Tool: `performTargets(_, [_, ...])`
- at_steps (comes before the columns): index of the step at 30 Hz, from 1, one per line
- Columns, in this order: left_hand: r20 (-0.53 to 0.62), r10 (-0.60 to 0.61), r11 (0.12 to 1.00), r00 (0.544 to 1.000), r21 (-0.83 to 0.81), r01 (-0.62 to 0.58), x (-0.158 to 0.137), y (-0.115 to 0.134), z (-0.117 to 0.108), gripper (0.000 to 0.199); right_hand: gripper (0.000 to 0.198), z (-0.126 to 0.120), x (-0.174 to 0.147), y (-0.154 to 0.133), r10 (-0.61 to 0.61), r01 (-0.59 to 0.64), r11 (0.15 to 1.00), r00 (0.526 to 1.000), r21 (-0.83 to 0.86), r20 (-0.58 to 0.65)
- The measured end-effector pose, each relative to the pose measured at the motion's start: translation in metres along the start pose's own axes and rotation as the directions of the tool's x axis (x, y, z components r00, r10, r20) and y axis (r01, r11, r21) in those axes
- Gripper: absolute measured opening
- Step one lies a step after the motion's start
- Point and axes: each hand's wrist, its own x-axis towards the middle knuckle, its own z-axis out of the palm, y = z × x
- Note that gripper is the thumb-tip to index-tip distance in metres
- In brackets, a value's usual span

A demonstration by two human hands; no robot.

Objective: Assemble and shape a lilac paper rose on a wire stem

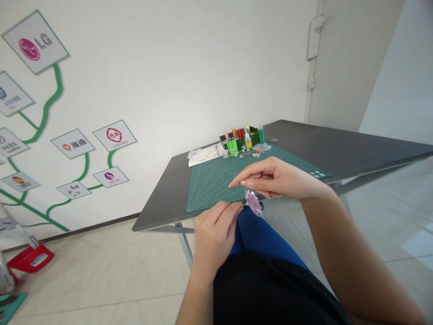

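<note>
Here | L hand [216, 228] w/ flwr [253, 203] | nr tbl edge [158, 222] | mat [213, 180] roomy

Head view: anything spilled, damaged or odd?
Nothing stands out: the left hand holds a purple flower by the table; scissors and a yellow bottle sit near the back of the mat; no spill shows.

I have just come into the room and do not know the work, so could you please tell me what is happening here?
A person's left hand holds a purple flower by its stem near the table edge. The right hand is close above it; whether its fingers pinch anything is unclear. Spools stand beyond, towards the green mat's far side.
</note>
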Motion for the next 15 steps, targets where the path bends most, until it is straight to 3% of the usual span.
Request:
performTargets(8, [-0.005, -0.022, 0.999, 1.0, -0.032, 0.022, 0.002, 0.001, 0.001, 0.013, 0.031, -0.004, 0.008, 0.026, -0.05, 0.048, 0.99, 0.999, 0.134, 0.005])
performTargets(15, [-0.008, -0.024, 0.996, 1.0, -0.082, 0.023, 0.002, 0.003, 0.003, 0.012, 0.039, 0.012, 0.005, 0.047, 0.027, -0.022, 0.971, 0.999, 0.237, -0.018])
